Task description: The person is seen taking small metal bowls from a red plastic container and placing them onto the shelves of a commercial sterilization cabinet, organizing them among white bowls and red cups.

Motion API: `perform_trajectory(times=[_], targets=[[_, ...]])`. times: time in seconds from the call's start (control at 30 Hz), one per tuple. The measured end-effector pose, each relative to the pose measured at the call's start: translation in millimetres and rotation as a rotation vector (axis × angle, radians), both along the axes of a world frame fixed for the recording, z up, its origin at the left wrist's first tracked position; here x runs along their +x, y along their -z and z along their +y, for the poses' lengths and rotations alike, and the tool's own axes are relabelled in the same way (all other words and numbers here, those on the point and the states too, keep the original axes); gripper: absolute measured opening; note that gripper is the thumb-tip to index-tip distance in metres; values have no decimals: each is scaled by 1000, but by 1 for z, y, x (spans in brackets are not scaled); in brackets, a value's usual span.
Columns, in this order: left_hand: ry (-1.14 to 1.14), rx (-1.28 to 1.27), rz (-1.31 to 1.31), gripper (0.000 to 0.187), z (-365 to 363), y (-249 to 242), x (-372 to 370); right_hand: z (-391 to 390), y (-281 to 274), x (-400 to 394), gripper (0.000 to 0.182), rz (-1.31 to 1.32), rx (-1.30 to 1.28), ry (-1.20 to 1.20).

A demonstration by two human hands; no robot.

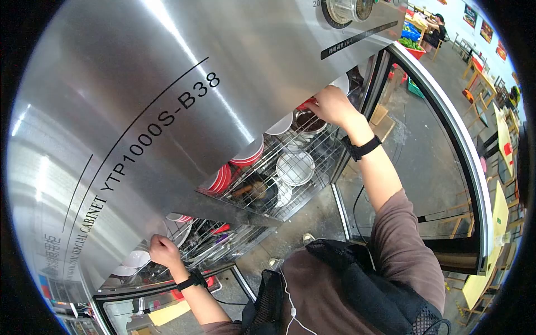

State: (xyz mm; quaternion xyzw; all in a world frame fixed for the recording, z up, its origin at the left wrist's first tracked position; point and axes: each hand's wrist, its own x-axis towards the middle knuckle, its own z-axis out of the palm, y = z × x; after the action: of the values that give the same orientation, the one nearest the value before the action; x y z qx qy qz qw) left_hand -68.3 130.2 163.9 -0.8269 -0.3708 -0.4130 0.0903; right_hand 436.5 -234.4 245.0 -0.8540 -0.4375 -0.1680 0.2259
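Note:
Both hands reach into a steel cabinet (139, 111) with wire shelves. My right hand (331, 105) is closed at the upper part of the rack, beside a red item (306, 104) and just above a round dark-filled container (309, 121). Its fingertips are partly hidden, so what they hold cannot be made out. My left hand (164, 251) is closed near white bowls (135, 259) at the lower left, its fingers curled at the cabinet's edge. Stacks of red and white bowls (247, 153) stand between the hands, with a round white lid (295, 168) on the wire shelf.
An open glass door (430, 167) stands at the right, another (167, 307) at the lower left. A control knob (345, 10) is at the top. Utensils (220, 230) lie on the lower rack. Yellow tables (501, 218) and a seated person (434, 30) are farther right.

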Motion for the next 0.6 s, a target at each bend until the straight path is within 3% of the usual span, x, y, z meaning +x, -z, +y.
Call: perform_trajectory(times=[0.17, 0.37, 0.47, 0.6], targets=[[-11, -31, 12, 27, -1, -1, 0, 19, 35, 26, 21, -68, 55, -69], [16, -49, 15, 27, -3, -4, -1, 20, 34, 22, 23, 11, -152, -42], [15, -59, 18, 26, -2, -3, -1, 20, 39, 28, 22, 238, -207, -117], [7, -68, 23, 27, -2, -4, 0, 27, 41, 38, 41, 270, -341, -197]])
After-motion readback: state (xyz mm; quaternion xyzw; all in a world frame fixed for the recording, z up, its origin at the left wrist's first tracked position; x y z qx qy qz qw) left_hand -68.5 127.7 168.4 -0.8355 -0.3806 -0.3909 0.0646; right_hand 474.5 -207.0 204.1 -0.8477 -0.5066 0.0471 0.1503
